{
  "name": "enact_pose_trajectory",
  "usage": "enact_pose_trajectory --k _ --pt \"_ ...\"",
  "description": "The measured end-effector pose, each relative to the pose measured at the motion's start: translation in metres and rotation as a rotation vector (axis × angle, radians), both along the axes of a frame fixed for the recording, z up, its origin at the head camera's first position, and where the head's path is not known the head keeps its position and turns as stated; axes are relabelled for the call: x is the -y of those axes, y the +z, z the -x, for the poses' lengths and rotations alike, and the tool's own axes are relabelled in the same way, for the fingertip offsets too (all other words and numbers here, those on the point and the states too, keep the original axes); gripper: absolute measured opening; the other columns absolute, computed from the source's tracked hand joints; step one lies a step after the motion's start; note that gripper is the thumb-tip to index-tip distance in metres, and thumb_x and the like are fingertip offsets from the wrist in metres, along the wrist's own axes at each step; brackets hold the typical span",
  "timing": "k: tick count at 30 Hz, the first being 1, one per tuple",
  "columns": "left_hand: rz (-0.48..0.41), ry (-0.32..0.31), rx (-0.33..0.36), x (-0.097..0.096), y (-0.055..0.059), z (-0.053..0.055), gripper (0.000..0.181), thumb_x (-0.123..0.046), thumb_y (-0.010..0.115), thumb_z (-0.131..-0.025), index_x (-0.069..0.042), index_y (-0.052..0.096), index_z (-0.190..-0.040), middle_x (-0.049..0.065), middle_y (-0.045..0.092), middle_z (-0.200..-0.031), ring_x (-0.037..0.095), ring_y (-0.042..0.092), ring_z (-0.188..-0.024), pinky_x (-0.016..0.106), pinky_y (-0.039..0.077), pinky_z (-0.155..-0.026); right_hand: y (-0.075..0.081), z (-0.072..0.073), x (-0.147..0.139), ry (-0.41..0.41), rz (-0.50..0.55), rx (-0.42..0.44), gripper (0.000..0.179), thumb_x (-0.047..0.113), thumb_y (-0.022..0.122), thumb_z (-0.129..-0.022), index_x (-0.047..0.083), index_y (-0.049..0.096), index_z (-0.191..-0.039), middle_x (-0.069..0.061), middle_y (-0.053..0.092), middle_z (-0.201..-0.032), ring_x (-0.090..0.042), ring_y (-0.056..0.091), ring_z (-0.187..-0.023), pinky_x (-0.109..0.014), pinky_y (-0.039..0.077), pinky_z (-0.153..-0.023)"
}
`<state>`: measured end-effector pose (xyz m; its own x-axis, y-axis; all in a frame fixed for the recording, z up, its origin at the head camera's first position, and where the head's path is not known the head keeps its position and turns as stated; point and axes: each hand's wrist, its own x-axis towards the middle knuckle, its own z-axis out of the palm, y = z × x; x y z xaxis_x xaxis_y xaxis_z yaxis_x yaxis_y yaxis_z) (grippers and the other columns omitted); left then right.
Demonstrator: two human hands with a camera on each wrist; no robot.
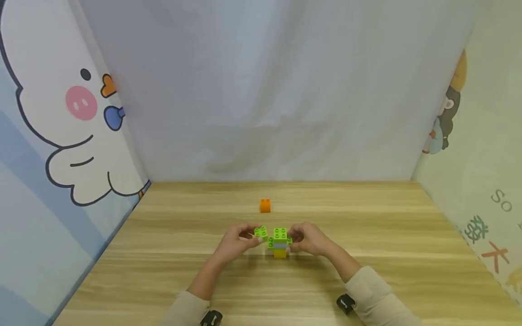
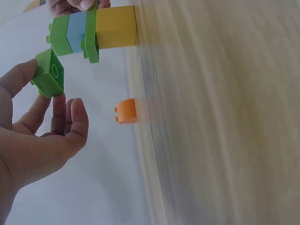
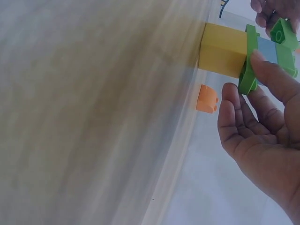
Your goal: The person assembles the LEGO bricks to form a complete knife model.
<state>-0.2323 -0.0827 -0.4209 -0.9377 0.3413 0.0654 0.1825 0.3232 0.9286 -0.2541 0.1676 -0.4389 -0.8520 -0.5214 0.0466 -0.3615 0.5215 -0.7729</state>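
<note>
A toy-brick stack stands upright on the table: a yellow block (image 2: 116, 27) at the bottom, a wider flat green plate (image 3: 250, 61), a light blue brick (image 2: 77, 32), and a green brick (image 1: 280, 233) on top. My left hand (image 1: 236, 244) pinches a loose green brick (image 2: 48, 72) between thumb and fingertips. That brick is tilted, its hollow underside showing in the left wrist view, just left of the stack and apart from its top. With thumb and fingers, my right hand (image 1: 310, 239) grips the right end of the green plate.
An orange brick (image 1: 265, 206) with a rounded side sits on the wooden table (image 1: 183, 203) behind the stack. A pale curtain (image 1: 261, 90) hangs along the back edge, with printed cloths (image 1: 469, 181) at the sides. Black wrist devices (image 1: 345, 303) show near both sleeves.
</note>
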Motion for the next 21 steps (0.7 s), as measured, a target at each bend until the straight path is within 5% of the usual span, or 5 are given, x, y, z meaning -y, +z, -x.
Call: enact_pose_trajectory --k 5,14,21 --pt "-0.007 -0.004 -0.028 -0.006 0.017 -0.01 0.034 -0.009 0.065 -0.087 0.004 0.058 -0.118 0.013 0.058 -0.104 0.031 0.051 -0.097 0.04 0.047 -0.075 -0.002 0.0 0.0 -0.001 0.009 -0.003 0.038 0.012 0.079 -0.074 -0.006 0.062 -0.103 -0.014 0.065 -0.097 -0.022 0.062 -0.081 -0.035 0.051 -0.072" --pt "-0.03 0.007 -0.058 -0.012 -0.009 0.008 0.036 -0.021 0.067 -0.087 -0.004 0.06 -0.117 0.007 0.058 -0.103 0.024 0.052 -0.095 0.037 0.047 -0.074 -0.004 0.002 0.001 -0.001 0.02 0.018 0.035 0.012 0.079 -0.075 -0.005 0.063 -0.102 -0.011 0.066 -0.094 -0.02 0.061 -0.08 -0.034 0.051 -0.073" --pt "-0.096 -0.012 -0.084 -0.021 -0.003 0.003 0.032 -0.014 0.065 -0.087 -0.001 0.059 -0.116 0.013 0.058 -0.105 0.029 0.052 -0.094 0.037 0.047 -0.072 -0.004 0.004 0.0 -0.001 0.024 0.013 0.034 0.01 0.079 -0.074 -0.005 0.063 -0.101 -0.012 0.066 -0.094 -0.02 0.062 -0.079 -0.034 0.051 -0.071"
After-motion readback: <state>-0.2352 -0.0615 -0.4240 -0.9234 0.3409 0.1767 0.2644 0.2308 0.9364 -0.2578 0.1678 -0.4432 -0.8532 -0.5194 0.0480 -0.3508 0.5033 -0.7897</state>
